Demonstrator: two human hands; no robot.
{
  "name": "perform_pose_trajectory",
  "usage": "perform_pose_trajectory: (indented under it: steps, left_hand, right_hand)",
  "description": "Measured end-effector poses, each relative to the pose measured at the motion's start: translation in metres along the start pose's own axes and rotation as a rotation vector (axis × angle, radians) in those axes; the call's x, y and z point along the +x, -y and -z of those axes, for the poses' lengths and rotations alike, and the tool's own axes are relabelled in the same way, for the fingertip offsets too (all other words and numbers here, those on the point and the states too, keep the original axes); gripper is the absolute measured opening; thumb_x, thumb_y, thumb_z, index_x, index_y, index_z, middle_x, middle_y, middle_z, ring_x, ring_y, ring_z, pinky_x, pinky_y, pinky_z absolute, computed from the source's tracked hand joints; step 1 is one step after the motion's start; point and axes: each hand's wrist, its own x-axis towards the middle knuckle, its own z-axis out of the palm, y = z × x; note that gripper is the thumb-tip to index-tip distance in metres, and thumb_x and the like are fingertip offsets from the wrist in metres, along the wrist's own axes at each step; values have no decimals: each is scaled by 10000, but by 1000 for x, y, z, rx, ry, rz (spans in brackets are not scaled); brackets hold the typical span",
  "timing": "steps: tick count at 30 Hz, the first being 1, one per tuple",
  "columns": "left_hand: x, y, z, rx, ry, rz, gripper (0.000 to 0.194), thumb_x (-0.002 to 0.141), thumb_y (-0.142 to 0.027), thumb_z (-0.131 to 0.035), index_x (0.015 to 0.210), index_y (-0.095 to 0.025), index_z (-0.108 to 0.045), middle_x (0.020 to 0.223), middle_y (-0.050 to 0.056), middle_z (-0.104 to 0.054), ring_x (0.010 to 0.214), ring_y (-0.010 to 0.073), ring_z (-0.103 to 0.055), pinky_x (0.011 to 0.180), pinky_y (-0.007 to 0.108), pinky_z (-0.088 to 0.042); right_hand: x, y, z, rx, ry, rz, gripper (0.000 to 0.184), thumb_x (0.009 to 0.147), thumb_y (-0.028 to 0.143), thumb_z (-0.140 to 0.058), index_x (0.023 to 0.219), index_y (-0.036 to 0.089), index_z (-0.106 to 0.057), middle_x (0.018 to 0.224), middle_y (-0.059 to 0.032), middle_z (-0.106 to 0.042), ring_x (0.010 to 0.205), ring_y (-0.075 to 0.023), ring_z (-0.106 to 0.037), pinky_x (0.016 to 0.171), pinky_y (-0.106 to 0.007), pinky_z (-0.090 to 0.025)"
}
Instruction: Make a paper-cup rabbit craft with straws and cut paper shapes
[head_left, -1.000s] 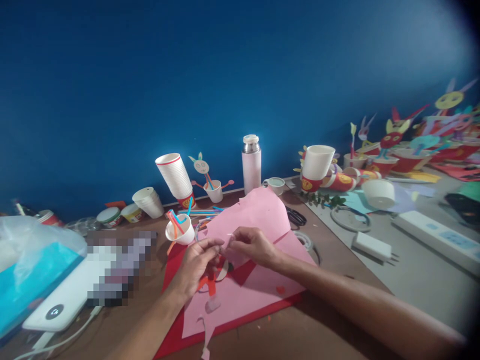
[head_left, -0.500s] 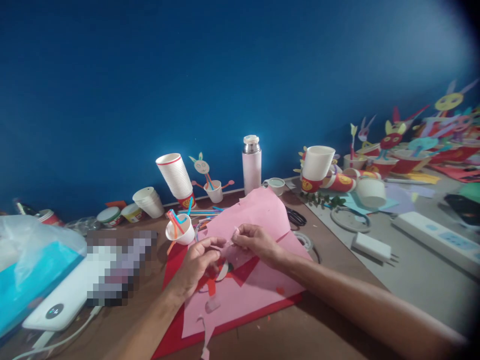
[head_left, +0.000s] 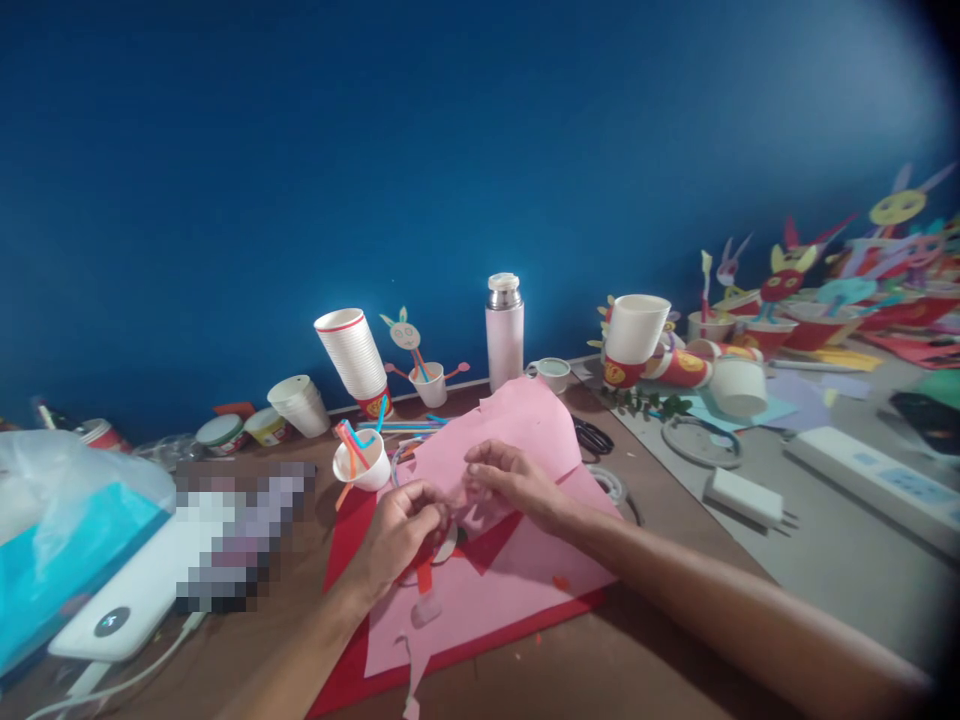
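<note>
Over the pink paper [head_left: 517,560], my left hand [head_left: 409,525] is closed in a pinch, thumb against the fingertips. Whatever small piece it holds is too blurred to name. My right hand [head_left: 521,485] hovers just to the right, its thumb and forefinger curled toward each other; what they pinch is hidden. The two sets of fingertips are close but apart. Beneath the left hand lie a red strip [head_left: 425,575] and a pale round cutout [head_left: 447,545], partly covered. A pale paper scrap [head_left: 412,665] hangs at the sheet's front edge. Red paper [head_left: 465,665] shows below the pink.
A cup of bent straws [head_left: 361,465] stands left of the hands, near stacked paper cups [head_left: 351,355]. Behind are a rabbit figure in a cup [head_left: 429,385] and a thermos [head_left: 505,340]. A power bank [head_left: 120,600] lies left; a charger [head_left: 745,498] and power strip [head_left: 874,480] lie right.
My left fingers have closed into a pinch and shifted slightly right. My right fingertips have lifted a little, and the pale bit seen in them before no longer shows there.
</note>
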Motion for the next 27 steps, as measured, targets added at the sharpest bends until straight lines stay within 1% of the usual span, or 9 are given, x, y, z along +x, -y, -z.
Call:
perform_pose_trajectory:
  steps: [2,4,6,8,12,15,19,24,27]
  left_hand:
    - [-1,0,-1,55,35,-26,60,673,-183,-543,614,-180,-551,441,-50,-494,374,82,-409,403,208,-303]
    - [-2,0,-2,120,69,-53,73,681,-178,-529,611,-178,-549,450,-43,-504,396,86,-414,427,212,-307]
    - [-4,1,-2,188,86,-75,78,683,-177,-520,611,-178,-551,460,-35,-514,416,94,-425,447,219,-318]
    - [-4,2,-2,237,97,-89,86,682,-173,-514,606,-177,-552,469,-29,-520,429,101,-435,453,222,-325]
    - [-4,5,0,187,155,-58,109,733,-237,-497,672,-176,-563,474,-26,-509,405,100,-422,422,225,-317]
    - [-2,6,2,106,175,-45,125,747,-277,-516,703,-169,-558,509,-18,-512,417,99,-436,420,227,-326]
    - [-1,4,3,26,177,-30,140,751,-286,-529,700,-159,-555,531,-21,-505,420,89,-449,433,227,-340]
    - [0,2,5,87,105,-48,152,746,-289,-535,699,-152,-580,525,-23,-525,415,76,-452,447,214,-355]
    - [0,1,5,100,101,-30,152,752,-286,-530,697,-151,-572,551,-21,-534,438,76,-465,462,209,-370]
  right_hand:
    - [0,-1,1,-51,73,47,354,702,398,-606,960,177,-506,742,-1,-601,597,-103,-574,520,-205,-424]
    - [0,-4,1,-154,140,97,370,696,396,-621,976,174,-527,762,-7,-602,646,-110,-575,570,-216,-433]
    - [-1,-9,1,-266,176,109,338,672,384,-647,915,164,-565,728,0,-600,640,-109,-560,574,-215,-426]
    - [-1,-12,0,-343,193,87,265,673,369,-644,818,155,-587,665,10,-591,581,-98,-534,526,-202,-402]
    - [-1,-13,0,-406,154,111,180,706,320,-603,687,143,-580,562,28,-534,497,-72,-455,462,-182,-337]
    - [0,-9,2,-395,117,134,153,704,287,-593,665,141,-570,543,36,-499,484,-62,-415,448,-176,-309]
    - [1,-3,4,-342,95,111,143,694,269,-593,650,139,-554,522,45,-477,460,-54,-388,420,-169,-281]
    - [0,-3,4,-251,117,75,140,698,273,-597,689,136,-572,532,42,-501,469,-54,-414,434,-165,-303]
    - [0,-4,4,-199,132,45,157,694,283,-604,717,128,-592,550,33,-523,480,-56,-438,453,-168,-320]
